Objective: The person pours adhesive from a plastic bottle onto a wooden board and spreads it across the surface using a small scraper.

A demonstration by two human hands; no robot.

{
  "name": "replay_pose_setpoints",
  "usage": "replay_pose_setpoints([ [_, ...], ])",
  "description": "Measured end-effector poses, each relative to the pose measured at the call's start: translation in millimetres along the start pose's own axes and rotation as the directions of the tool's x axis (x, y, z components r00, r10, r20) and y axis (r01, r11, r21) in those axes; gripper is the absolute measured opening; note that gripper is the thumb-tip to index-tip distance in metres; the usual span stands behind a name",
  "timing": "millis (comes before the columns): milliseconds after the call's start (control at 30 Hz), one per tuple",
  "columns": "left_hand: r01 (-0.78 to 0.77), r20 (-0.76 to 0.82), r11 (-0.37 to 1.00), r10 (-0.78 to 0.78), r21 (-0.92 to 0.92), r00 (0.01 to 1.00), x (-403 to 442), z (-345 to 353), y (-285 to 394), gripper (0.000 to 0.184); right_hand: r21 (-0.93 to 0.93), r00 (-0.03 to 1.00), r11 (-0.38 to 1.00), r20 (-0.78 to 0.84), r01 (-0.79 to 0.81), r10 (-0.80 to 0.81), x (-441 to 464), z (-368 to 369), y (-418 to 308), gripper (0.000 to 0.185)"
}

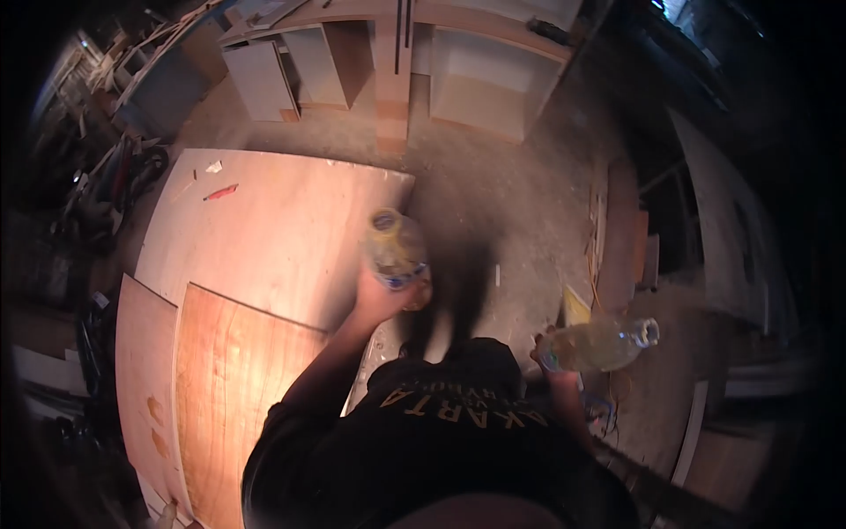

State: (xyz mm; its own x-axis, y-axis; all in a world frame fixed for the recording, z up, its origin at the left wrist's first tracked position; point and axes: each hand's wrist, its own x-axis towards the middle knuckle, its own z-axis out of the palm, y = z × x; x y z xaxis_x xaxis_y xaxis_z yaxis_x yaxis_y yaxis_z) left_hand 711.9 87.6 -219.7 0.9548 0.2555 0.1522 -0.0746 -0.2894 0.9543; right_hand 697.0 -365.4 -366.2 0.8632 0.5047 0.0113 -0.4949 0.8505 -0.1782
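Observation:
My left hand (383, 298) is wrapped round a clear plastic bottle (398, 249) with a yellowish round mouth and a bluish band low down. Motion blurs this bottle, so its contents are hard to make out. It is held above the edge of the plywood sheet (273, 212). Off to the right, my right hand (557, 375) grips the lower end of another clear bottle (599, 346). That bottle lies nearly level, its neck pointing right, and looks cloudy yellowish. Both hands are closed and well apart.
A smaller plywood panel (242, 379) overlaps the large sheet, which carries a red tool (220, 192) that looks like a cutter. Open cabinet boxes (493, 84) stand at the back. Boards (621, 229) lean on the right. Dark clutter (115, 194) fills the left side.

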Motion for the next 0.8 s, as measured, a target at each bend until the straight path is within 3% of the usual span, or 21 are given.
replay_pose_setpoints([
  [100,-0.018,0.129,1.0,0.02,-0.019,0.991,94.0,38.5,-17.8,0.081,0.022,0.993,0.999,-0.106,0.045,-0.043,62.0,-31.6,-48.1,0.062],
  [167,0.007,0.224,0.999,0.004,-0.052,0.975,148.3,70.4,-45.3,0.081,-0.363,0.943,0.932,-0.311,-0.001,-0.12,104.6,-66.3,-83.6,0.065],
  [267,0.046,0.038,0.994,-0.042,-0.103,0.998,209.1,116.6,-69.3,0.074,-0.139,0.869,0.984,-0.494,-0.115,0.032,204.4,-58.8,-144.9,0.063],
  [300,0.133,-0.003,0.984,-0.134,-0.115,0.991,229.3,127.1,-67.7,0.067,-0.521,0.909,0.829,-0.415,-0.204,-0.037,237.5,-90.8,-162.0,0.059],
  [400,0.197,-0.125,0.924,-0.249,-0.329,0.96,286.6,144.9,-94.6,0.063,-0.876,0.97,0.428,-0.243,-0.223,0.008,360.3,-121.0,-196.7,0.063],
  [433,0.235,-0.123,0.943,-0.269,-0.235,0.955,305.3,138.7,-104.7,0.065,-0.81,0.958,0.517,-0.273,-0.278,0.087,407.7,-86.8,-198.5,0.063],
  [533,0.213,-0.281,0.941,-0.287,-0.264,0.916,355.8,122.5,-90.9,0.066,-0.524,0.896,0.729,-0.307,-0.44,0.321,548.0,-44.0,-200.6,0.06],
  [567,0.22,-0.334,0.949,-0.288,-0.226,0.897,375.5,114.2,-93.2,0.065,-0.452,0.87,0.744,-0.301,-0.491,0.391,596.4,-43.5,-195.2,0.055],
  [633,0.249,-0.445,0.958,-0.288,-0.145,0.848,409.1,91.8,-103.8,0.065,-0.374,0.807,0.715,-0.279,-0.591,0.521,681.9,-45.7,-179.4,0.045],
  [667,0.283,-0.451,0.958,-0.273,-0.046,0.85,422.8,78.1,-117.9,0.074,-0.347,0.769,0.687,-0.268,-0.639,0.58,723.7,-50.1,-169.0,0.04],
  [733,0.149,-0.56,0.979,-0.203,-0.141,0.803,447.5,56.5,-166.3,0.093,-0.263,0.674,0.621,-0.241,-0.738,0.698,798.5,-67.0,-144.5,0.031],
  [800,0.183,-0.703,0.982,-0.093,0.054,0.705,474.5,30.3,-194.6,0.111,-0.043,0.539,0.541,-0.191,-0.84,0.821,862.8,-87.2,-122.1,0.024],
])
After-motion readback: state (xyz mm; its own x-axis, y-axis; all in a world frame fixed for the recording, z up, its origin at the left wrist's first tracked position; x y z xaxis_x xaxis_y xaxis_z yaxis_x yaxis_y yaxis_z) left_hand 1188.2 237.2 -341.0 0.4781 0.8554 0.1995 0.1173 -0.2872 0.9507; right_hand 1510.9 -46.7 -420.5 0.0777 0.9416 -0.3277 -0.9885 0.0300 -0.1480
